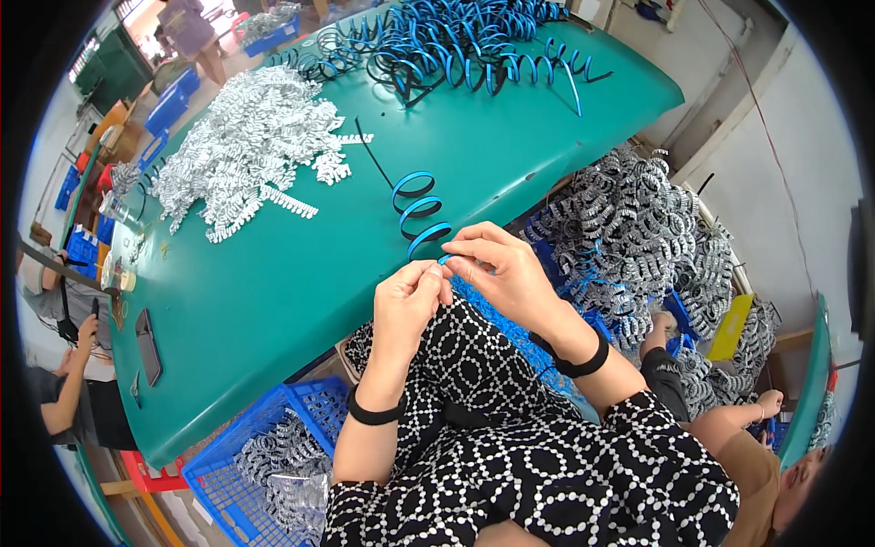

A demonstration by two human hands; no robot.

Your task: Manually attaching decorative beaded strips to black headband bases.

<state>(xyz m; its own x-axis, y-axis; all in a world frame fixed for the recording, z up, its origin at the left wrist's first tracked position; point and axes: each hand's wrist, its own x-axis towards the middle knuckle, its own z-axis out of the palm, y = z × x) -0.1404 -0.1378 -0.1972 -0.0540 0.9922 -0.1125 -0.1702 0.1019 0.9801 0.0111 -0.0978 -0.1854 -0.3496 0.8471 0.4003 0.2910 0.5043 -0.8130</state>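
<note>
Both my hands meet at the near edge of the green table, pinching the near end of a coiled blue-and-black strip point(422, 207). My left hand point(408, 296) has its thumb and fingertips closed on the tip. Close against it, my right hand point(497, 269) grips the strip just beside, thumb against fingers. The coil stretches away over the table, ending in a straight dark tail. Any small part between my fingertips is hidden. Beyond my left hand lies a heap of small white toothed strips point(255, 137).
The green table point(301, 292) carries a pile of blue-black coils point(456, 41) at its far side and a phone point(149, 346) at left. A blue basket point(237, 474) of coils stands below left. Silvery coils point(629, 219) heap up at right, where another person point(747, 438) sits close.
</note>
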